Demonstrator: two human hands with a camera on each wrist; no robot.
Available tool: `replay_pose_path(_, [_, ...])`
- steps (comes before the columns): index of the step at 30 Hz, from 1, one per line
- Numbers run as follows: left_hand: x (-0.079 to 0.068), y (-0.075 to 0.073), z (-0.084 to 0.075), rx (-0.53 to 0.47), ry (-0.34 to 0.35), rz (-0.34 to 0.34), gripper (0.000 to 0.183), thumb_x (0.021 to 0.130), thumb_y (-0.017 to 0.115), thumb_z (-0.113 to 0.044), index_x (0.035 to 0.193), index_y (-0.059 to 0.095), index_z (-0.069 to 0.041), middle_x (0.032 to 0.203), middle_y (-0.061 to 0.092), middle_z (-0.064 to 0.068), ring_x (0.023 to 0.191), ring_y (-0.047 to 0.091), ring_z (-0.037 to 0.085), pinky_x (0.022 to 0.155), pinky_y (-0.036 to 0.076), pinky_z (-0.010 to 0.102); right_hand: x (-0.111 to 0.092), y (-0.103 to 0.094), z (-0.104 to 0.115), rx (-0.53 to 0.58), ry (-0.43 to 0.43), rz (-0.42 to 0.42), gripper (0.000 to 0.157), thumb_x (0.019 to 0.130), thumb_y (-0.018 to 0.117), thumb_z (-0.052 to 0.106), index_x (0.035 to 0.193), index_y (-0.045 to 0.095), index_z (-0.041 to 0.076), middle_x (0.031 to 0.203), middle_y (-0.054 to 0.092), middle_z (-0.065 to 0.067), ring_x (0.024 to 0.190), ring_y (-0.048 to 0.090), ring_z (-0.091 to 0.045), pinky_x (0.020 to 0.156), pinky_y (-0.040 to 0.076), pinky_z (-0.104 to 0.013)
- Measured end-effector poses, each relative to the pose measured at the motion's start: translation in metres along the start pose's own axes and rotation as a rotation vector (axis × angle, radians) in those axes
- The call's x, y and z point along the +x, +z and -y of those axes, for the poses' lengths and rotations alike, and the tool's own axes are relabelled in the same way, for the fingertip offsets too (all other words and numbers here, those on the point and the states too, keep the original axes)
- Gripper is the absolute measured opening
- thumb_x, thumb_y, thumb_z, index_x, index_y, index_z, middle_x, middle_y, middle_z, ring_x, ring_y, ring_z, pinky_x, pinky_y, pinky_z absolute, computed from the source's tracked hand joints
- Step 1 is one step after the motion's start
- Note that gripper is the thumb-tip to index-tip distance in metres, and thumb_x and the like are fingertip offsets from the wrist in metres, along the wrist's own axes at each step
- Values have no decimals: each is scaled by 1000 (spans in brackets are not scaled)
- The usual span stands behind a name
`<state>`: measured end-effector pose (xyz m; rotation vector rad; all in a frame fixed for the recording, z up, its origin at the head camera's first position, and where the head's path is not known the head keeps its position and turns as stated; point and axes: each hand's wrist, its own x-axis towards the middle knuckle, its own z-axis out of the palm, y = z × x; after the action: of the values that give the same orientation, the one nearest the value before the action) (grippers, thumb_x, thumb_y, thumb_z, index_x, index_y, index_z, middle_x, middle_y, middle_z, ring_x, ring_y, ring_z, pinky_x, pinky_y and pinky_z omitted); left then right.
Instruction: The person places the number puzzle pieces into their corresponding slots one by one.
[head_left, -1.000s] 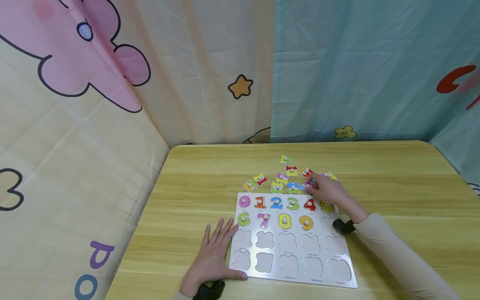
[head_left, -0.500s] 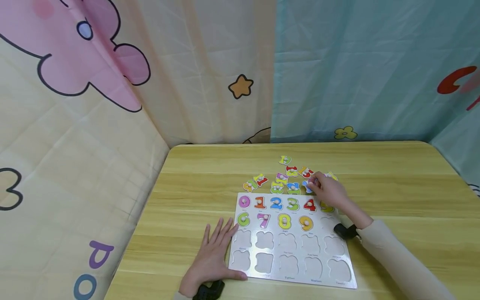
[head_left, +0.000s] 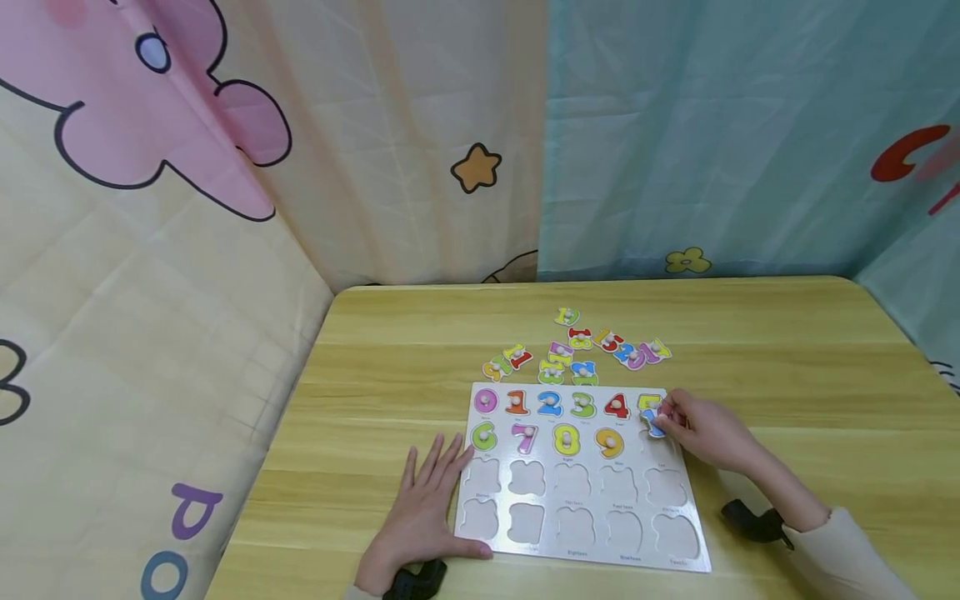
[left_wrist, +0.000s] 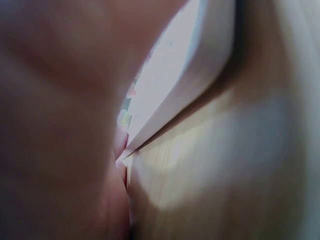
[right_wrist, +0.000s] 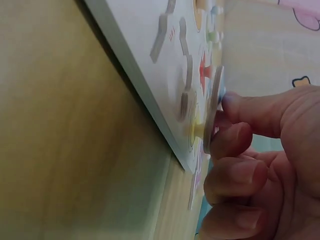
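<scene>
My right hand (head_left: 708,429) pinches a number puzzle piece (head_left: 652,424) with a blue 1 on it, by thumb and fingertips. In the right wrist view the piece (right_wrist: 214,95) stands edge-on, raised over the white puzzle board (right_wrist: 137,57), near the recess marked Ten. My left hand (head_left: 420,517) lies with fingers spread straight along the board's left edge, its thumb at the near left corner. Digits 0 to 9 sit in the top two rows of the board (head_left: 498,492). Below them are rows of bare recesses. The left wrist view is mostly palm and the board's edge (left_wrist: 207,65).
Several loose two-digit pieces lie behind the board, including a red-and-yellow 11 (head_left: 517,357), an 18 (head_left: 580,337) and a 15 (head_left: 608,340). A 20 piece (head_left: 630,356) lies to their right. Printed curtains (head_left: 420,167) hang behind the wooden table (head_left: 810,375).
My right hand has come away from the loose pieces toward me and to the right, carrying the blue-1 piece over the board's right side. My left hand has stayed in place.
</scene>
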<state>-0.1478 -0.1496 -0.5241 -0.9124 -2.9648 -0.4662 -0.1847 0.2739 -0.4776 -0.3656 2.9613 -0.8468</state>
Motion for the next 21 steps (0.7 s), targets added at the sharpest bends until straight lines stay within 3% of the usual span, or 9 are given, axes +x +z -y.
replay_pose_path(9, [1, -3, -1, -8, -18, 24, 129, 54, 55, -90, 152, 22, -14, 158, 12, 5, 143, 2, 28, 111, -4, 55, -17, 9, 7, -34, 15, 55, 17, 91, 65, 23, 86, 53, 13, 60, 39, 7, 50, 35, -6, 45, 26, -21])
replay_pose_path(21, [1, 1, 0, -2, -5, -4, 128, 54, 53, -91, 152, 23, -14, 157, 14, 6, 143, 5, 30, 110, -2, 56, -11, 13, 9, -32, 5, 92, 20, 88, 68, 22, 85, 50, 14, 60, 39, 8, 51, 37, -7, 46, 27, -22])
